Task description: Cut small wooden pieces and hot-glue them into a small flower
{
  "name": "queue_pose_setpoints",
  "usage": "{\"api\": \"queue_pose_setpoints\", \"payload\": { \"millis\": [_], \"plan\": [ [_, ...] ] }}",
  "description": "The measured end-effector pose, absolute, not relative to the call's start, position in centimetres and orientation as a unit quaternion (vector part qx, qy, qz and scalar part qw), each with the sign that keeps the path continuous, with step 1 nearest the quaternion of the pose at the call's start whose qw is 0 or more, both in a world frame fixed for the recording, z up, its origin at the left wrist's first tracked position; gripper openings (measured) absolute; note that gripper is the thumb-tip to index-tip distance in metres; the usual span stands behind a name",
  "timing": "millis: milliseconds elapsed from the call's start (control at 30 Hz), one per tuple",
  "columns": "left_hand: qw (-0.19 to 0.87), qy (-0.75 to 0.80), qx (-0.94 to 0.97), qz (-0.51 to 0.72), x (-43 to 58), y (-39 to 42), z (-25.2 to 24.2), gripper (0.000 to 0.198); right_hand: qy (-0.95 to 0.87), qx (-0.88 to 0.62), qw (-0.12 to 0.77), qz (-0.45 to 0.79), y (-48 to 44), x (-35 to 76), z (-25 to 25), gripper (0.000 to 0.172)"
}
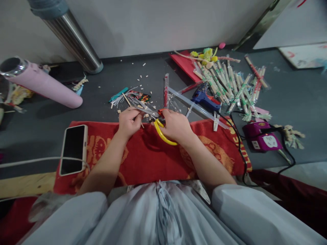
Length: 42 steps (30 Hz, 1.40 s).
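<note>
My right hand [178, 126] is closed round the handles of a pair of scissors [165, 136], yellow on the near loop. Their blades point left, and the tips lie right by the fingers of my left hand [130, 121]. That hand is pinched shut on a thin wooden stick [125, 99], whose upper end shows beyond the knuckles. Small pale cut bits [146, 117] are scattered under and behind the blades. Just beyond the left hand lie a bundle of white strands [126, 98] and a teal tool [120, 93]. Whether the blades touch the stick is hard to see.
A red towel [150, 160] lies along the front edge, a phone [73, 149] on its left. Behind stand a pink bottle [48, 83] and a steel flask [74, 41]. To the right are a blue glue gun [205, 98], several wrapped sticks [230, 81] and a purple power block [262, 136] with cable.
</note>
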<state>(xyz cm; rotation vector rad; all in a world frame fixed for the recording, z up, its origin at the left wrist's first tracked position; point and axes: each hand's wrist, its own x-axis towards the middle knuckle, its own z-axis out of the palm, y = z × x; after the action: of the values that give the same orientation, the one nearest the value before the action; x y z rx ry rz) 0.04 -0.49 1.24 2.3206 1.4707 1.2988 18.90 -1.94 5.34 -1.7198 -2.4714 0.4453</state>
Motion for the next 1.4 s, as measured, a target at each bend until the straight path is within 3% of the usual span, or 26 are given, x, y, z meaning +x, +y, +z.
{"api": "queue_pose_setpoints", "payload": {
  "millis": [467,1167,1400],
  "plan": [
    [-0.029,0.502,0.742,0.443,0.5,-0.5,0.0,0.026,-0.802,-0.572,0.087,0.146,-1.8,18.8,4.4,0.068],
    [0.074,0.502,0.744,0.434,0.1,-0.8,0.9,0.025,-0.822,-0.540,0.143,0.109,-1.6,19.2,3.8,0.076],
    [0.134,0.524,0.687,0.485,0.9,-0.7,0.8,0.028,-0.798,-0.537,0.241,0.132,-1.1,19.0,2.6,0.067]
  ]
}}
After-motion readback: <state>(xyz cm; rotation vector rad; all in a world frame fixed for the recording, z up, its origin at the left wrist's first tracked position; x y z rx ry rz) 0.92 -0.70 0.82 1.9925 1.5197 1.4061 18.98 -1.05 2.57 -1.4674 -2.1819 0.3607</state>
